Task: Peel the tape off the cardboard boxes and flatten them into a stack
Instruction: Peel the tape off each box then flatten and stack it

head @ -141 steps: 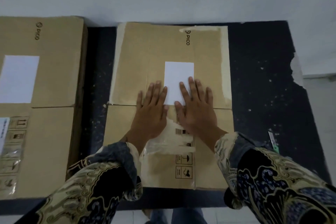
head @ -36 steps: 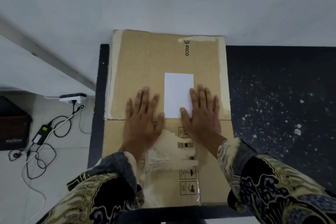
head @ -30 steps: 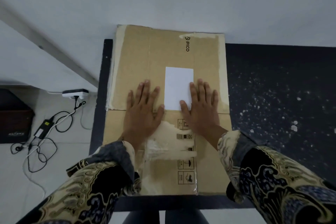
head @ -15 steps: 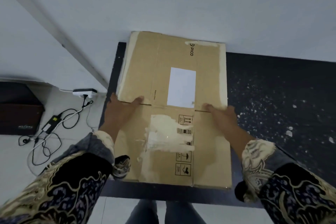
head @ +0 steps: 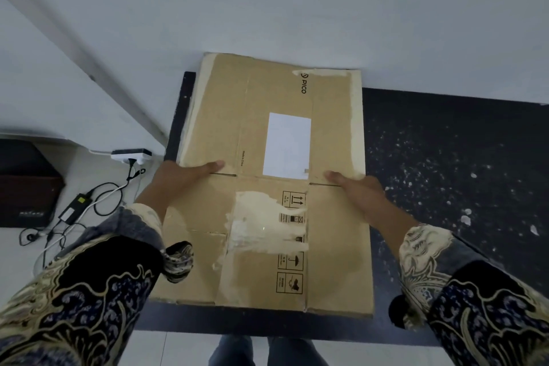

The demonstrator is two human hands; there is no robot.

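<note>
1 flattened cardboard box (head: pixel 267 140) lies on the dark speckled table (head: pixel 445 172), gripped at its 2 side edges: left hand (head: pixel 181 180) and right hand (head: pixel 361 192), each thumb on top at the fold line, fingers hidden beneath. between the thumbs sits 1 smooth white label (head: pixel 286 145); nearer than them, 1 torn pale patch (head: pixel 264 223). left of the left fingers, 1 power strip (head: pixel 130 155) with tangled cables on the floor.

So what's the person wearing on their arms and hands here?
Both arms are in long, loose sleeves of a dark navy-black fabric with swirling cream and gold batik-style patterns; the left sleeve and right sleeve match. Both cuffs look paler. The left hand and right hand are bare, with no visible gloves.
</note>
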